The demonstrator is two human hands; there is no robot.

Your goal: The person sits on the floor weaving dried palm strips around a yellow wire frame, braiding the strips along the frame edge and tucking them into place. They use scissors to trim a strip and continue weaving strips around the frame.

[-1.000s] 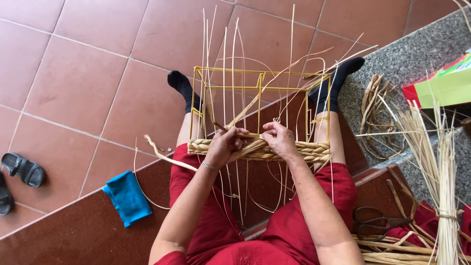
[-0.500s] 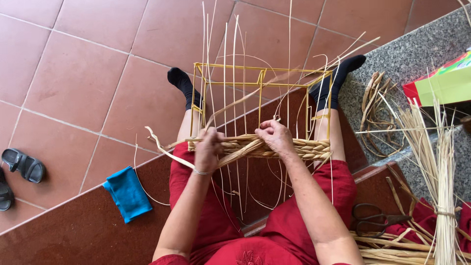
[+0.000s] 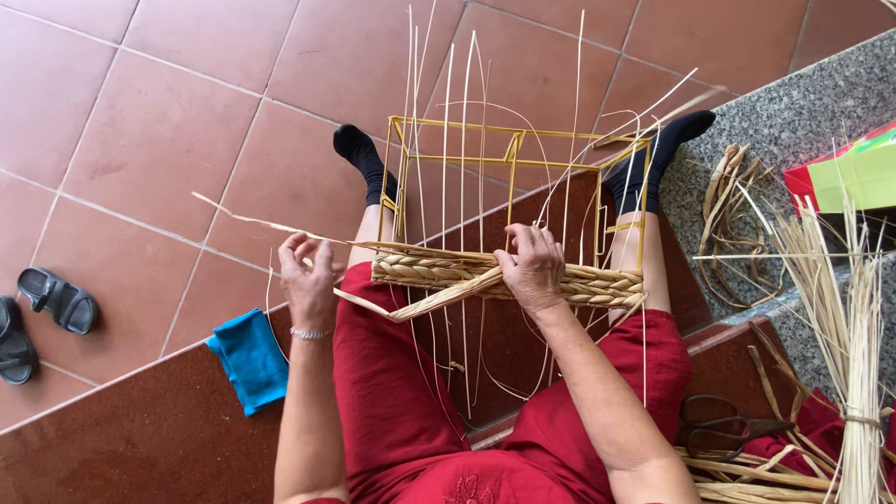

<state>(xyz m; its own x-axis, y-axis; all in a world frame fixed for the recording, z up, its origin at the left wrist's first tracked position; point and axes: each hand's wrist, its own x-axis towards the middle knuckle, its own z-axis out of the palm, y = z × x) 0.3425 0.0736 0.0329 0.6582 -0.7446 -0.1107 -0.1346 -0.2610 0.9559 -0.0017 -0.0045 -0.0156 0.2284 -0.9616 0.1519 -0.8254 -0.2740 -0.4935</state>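
A yellow wire frame (image 3: pixel 511 149) stands between my legs, with thin pale stakes rising from it. A braided straw band (image 3: pixel 597 283) wraps its near side. My right hand (image 3: pixel 532 269) presses down on the braid near its middle. Out to the left of the frame, my left hand (image 3: pixel 308 278) pinches a long flat straw strand (image 3: pixel 245 220) that trails away to the upper left. A second loose strand (image 3: pixel 425 303) runs from under my right hand toward my left thigh.
A blue cloth (image 3: pixel 250 359) lies on the step at left. Dark sandals (image 3: pixel 42 313) sit at the far left. Black scissors (image 3: pixel 723 429) and bundled straw (image 3: pixel 854 373) lie at right, with a red and green box (image 3: pixel 854 173) and curled dry strips (image 3: pixel 728 201) on the granite.
My left hand has moved left, away from the braid, drawing a strand out with it. My right hand has stayed on the braid.
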